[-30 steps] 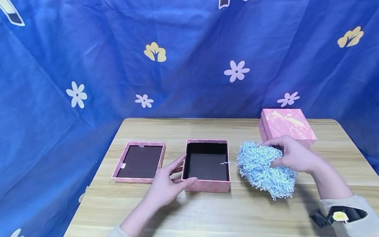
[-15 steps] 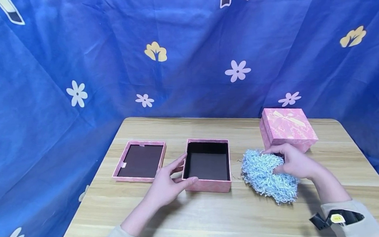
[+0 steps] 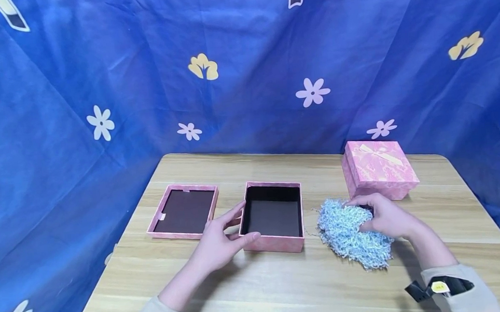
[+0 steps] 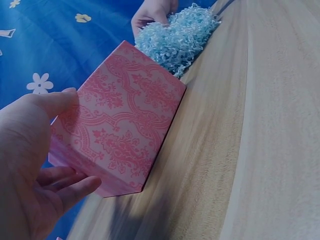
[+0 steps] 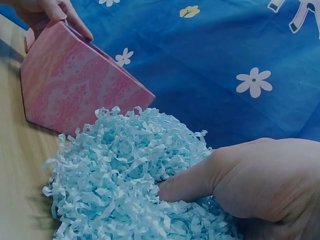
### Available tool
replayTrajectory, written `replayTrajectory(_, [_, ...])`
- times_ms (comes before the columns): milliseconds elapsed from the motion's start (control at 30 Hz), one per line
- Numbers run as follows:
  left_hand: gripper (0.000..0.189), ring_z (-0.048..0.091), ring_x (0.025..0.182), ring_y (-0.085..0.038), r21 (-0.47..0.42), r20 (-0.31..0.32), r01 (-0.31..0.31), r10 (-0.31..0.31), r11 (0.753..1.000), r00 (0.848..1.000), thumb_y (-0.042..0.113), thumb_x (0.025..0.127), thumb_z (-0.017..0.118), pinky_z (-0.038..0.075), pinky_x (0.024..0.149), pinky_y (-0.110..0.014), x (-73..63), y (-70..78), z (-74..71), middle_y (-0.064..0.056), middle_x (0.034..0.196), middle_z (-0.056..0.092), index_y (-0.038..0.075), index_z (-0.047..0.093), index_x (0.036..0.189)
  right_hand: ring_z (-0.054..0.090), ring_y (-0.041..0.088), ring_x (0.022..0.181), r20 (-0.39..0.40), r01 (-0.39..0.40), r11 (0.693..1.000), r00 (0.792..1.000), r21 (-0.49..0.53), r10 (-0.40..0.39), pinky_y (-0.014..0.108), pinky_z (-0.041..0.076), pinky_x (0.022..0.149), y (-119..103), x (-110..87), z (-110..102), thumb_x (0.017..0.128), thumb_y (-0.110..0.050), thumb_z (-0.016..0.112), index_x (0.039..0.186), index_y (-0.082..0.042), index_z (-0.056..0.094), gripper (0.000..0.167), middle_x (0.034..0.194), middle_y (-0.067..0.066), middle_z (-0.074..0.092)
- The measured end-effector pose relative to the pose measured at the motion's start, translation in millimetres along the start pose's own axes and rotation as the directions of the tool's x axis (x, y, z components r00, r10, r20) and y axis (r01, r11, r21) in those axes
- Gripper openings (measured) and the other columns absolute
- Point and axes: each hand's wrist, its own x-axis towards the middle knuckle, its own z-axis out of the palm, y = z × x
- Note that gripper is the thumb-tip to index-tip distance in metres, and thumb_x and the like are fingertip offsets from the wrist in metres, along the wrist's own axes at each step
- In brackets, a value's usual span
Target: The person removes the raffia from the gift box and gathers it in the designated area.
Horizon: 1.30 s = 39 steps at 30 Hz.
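Observation:
A pink patterned box [image 3: 274,243] stands lidless in the middle of the table, black inside. My left hand [image 3: 218,243] holds its near left corner, with the thumb on the front wall and the fingers along the left side. Right of the box is a fluffy heap of light blue shredded paper [image 3: 351,240]. My right hand [image 3: 385,216] grips this heap from above, thumb and fingers sunk into the strands. In the right wrist view the thumb [image 5: 192,180] presses into the paper, and the other fingertips are hidden.
An upturned pink lid [image 3: 182,214] with a dark inside lies left of the box. A closed pink gift box [image 3: 379,168] with a cream bow stands at the back right, just behind my right hand. Blue patterned cloth [image 3: 244,79] hangs behind the wooden table [image 3: 259,290].
My right hand and the shredded paper have moved slightly down and toward me. A thin strand that reached over the open box has come away from it. My left hand stays put.

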Motion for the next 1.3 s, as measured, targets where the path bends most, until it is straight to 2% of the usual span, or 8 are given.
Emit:
replayTrajectory(200, [0.085, 0.063, 0.128, -0.039, -0.016, 0.005, 0.004, -0.004, 1.000, 1.000, 0.034, 0.084, 0.093, 0.060, 0.087, -0.029, -0.7, 0.6, 0.6, -0.019, 0.151, 0.057, 0.027, 0.053, 0.158, 0.063, 0.014, 0.110, 0.018, -0.015, 0.999, 1.000, 0.040, 0.015, 0.025, 0.053, 0.093, 5, -2.8, 5, 0.068, 0.014, 0.082, 0.126, -0.007, 0.076, 0.062, 0.124, 0.004, 0.074])
replayTrajectory(467, [0.085, 0.064, 0.128, -0.038, -0.001, 0.012, 0.003, -0.003, 1.000, 1.000, 0.037, 0.084, 0.093, 0.060, 0.086, -0.029, -0.2, -1.0, 1.4, -0.019, 0.150, 0.058, 0.028, 0.052, 0.158, 0.064, 0.017, 0.114, 0.044, -0.096, 0.993, 0.995, 0.061, 0.094, 0.026, 0.052, 0.098, 9, -6.8, 11, 0.076, 0.009, 0.084, 0.131, -0.009, 0.074, 0.058, 0.127, 0.001, 0.073])
replayTrajectory(667, [0.086, 0.066, 0.125, -0.035, 0.047, 0.007, -0.007, 0.007, 0.999, 1.000, 0.042, 0.083, 0.093, 0.060, 0.087, -0.029, 0.9, -0.8, 0.3, -0.019, 0.148, 0.060, 0.028, 0.052, 0.158, 0.063, 0.020, 0.114, 0.028, -0.041, 0.998, 0.999, 0.057, 0.040, 0.026, 0.051, 0.098, 3, -6.3, 10, 0.079, -0.002, 0.090, 0.137, -0.004, 0.069, 0.062, 0.130, 0.006, 0.071])
replayTrajectory(833, [0.087, 0.067, 0.125, -0.034, 0.070, 0.013, -0.004, 0.003, 0.998, 1.000, 0.044, 0.083, 0.092, 0.060, 0.086, -0.028, 0.8, 1.9, -1.2, -0.018, 0.149, 0.059, 0.027, 0.052, 0.158, 0.063, 0.017, 0.114, 0.020, 0.032, 1.000, 0.999, 0.001, -0.032, 0.023, 0.050, 0.098, -2, -4.8, 6, 0.080, -0.015, 0.094, 0.139, -0.003, 0.067, 0.066, 0.131, 0.006, 0.070])
replayTrajectory(1000, [0.089, 0.068, 0.123, -0.035, 0.085, 0.023, -0.018, 0.016, 0.996, 1.000, 0.046, 0.083, 0.092, 0.060, 0.086, -0.030, 1.0, 4.3, -4.2, -0.019, 0.148, 0.060, 0.027, 0.050, 0.159, 0.062, 0.021, 0.123, 0.030, 0.056, 0.998, 0.998, -0.042, -0.054, 0.022, 0.045, 0.105, -7, -5.4, -2, 0.081, -0.028, 0.095, 0.142, -0.005, 0.066, 0.071, 0.137, 0.006, 0.068])
replayTrajectory(1133, [0.092, 0.070, 0.119, -0.033, 0.136, 0.019, -0.044, 0.042, 0.990, 0.999, 0.050, 0.083, 0.090, 0.059, 0.093, -0.040, 2.5, 6.1, -7.9, -0.013, 0.146, 0.063, 0.022, 0.049, 0.160, 0.063, 0.027, 0.124, 0.035, 0.059, 0.997, 0.998, -0.054, -0.057, 0.035, 0.052, 0.104, -11, -5.8, -11, 0.082, -0.031, 0.095, 0.143, -0.006, 0.065, 0.072, 0.139, 0.005, 0.068])
replayTrajectory(1233, [0.093, 0.063, 0.130, -0.032, 0.217, -0.001, -0.063, 0.065, 0.974, 0.998, 0.057, 0.083, 0.088, 0.044, 0.114, -0.052, 4.5, 8.9, -10.9, -0.008, 0.142, 0.066, 0.020, 0.050, 0.160, 0.066, 0.030, 0.121, 0.027, 0.053, 0.997, 0.998, -0.056, -0.052, 0.045, 0.057, 0.098, -14, -7.0, -18, 0.082, -0.029, 0.095, 0.143, -0.005, 0.064, 0.072, 0.138, 0.008, 0.068])
replayTrajectory(1300, [0.093, 0.061, 0.132, -0.031, 0.232, -0.004, -0.066, 0.069, 0.970, 0.998, 0.058, 0.083, 0.087, 0.043, 0.113, -0.057, 6.6, 12.1, -12.4, -0.006, 0.141, 0.067, 0.020, 0.051, 0.159, 0.067, 0.031, 0.119, 0.017, 0.050, 0.997, 0.999, -0.051, -0.049, 0.049, 0.058, 0.095, -17, -8.2, -23, 0.082, -0.026, 0.095, 0.142, -0.004, 0.064, 0.072, 0.137, 0.011, 0.068])
